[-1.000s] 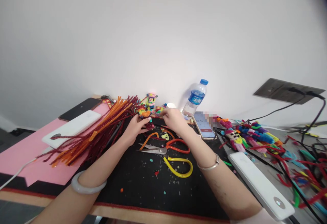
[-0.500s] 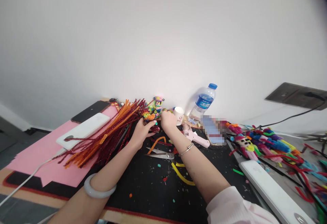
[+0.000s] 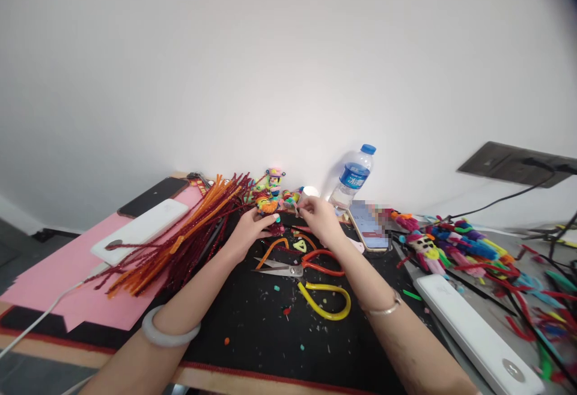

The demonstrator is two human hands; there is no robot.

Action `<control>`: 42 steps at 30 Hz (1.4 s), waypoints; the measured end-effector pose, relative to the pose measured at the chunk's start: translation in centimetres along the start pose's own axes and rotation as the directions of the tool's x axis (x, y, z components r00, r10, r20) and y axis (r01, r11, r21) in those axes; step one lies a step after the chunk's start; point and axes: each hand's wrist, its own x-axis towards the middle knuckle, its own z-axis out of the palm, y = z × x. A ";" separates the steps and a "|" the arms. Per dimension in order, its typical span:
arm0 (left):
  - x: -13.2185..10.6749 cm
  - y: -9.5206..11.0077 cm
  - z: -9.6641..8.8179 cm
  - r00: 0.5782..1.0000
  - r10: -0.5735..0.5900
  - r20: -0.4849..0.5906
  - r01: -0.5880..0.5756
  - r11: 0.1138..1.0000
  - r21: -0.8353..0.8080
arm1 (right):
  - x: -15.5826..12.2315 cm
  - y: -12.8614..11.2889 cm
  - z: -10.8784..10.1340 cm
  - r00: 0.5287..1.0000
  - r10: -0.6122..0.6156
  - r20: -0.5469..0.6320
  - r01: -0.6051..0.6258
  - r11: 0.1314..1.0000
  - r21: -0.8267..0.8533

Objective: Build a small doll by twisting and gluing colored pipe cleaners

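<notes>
Two hands met just beyond the scissors (image 3: 279, 270), over the far part of the black mat (image 3: 252, 335). The left hand (image 3: 246, 235) was curled around a small colourful pipe-cleaner piece (image 3: 267, 204), gripping it from below and lifting it clear of the mat. The right hand (image 3: 322, 220) was closed in a fingertip pinch at the piece's near end. One hand seemed to steady the piece while the other worked its fine detail, though the exact contact was too small to make out.

The scissors lay with blades parted and orange handles toward the right hand, apparently set down within easy reach. A yellow loop (image 3: 331, 299) lay just nearer than the scissors. Left of the scissors a bundle of red and orange pipe cleaners (image 3: 180, 238) fanned across a pink sheet (image 3: 67, 275), its ends pointing toward the hands. Beyond the scissors, by the wall, stood a water bottle (image 3: 354, 178), and a phone (image 3: 369, 229) lay nearby. Well to the right of the scissors lay a heap of finished figures (image 3: 451, 244), out of the way of the hands.
</notes>
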 end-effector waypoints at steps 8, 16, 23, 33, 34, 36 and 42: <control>-0.8 -0.1 1.1 0.969 -0.062 0.240 0.042 0.995 0.090 | -7.2 2.7 -0.8 0.993 0.100 -0.062 -0.046 0.816 0.576; -1.1 0.6 0.9 0.952 -0.114 0.284 0.193 0.944 -0.267 | -9.1 3.1 0.4 0.962 0.122 -0.244 0.041 0.819 0.573; -1.6 1.2 -0.5 0.827 -0.210 0.521 0.457 0.792 -0.406 | -9.5 3.0 0.6 0.953 0.119 -0.279 0.045 0.854 0.519; -1.7 1.0 -0.5 0.783 -0.169 0.599 0.470 0.791 -0.392 | -9.7 3.2 0.9 0.961 0.089 -0.263 0.062 0.854 0.517; -1.6 1.1 -0.5 0.804 -0.145 0.577 0.447 0.788 -0.424 | -9.6 3.2 0.8 0.966 0.056 -0.253 0.079 0.867 0.493; -1.3 1.2 -0.6 0.861 -0.106 0.497 0.390 0.765 -0.512 | -9.5 3.1 0.6 0.972 -0.028 -0.233 0.130 0.893 0.432; -0.7 1.2 -0.3 0.942 -0.113 0.315 0.293 0.737 -0.609 | -9.4 2.4 1.1 0.966 -0.200 -0.164 0.247 0.900 0.359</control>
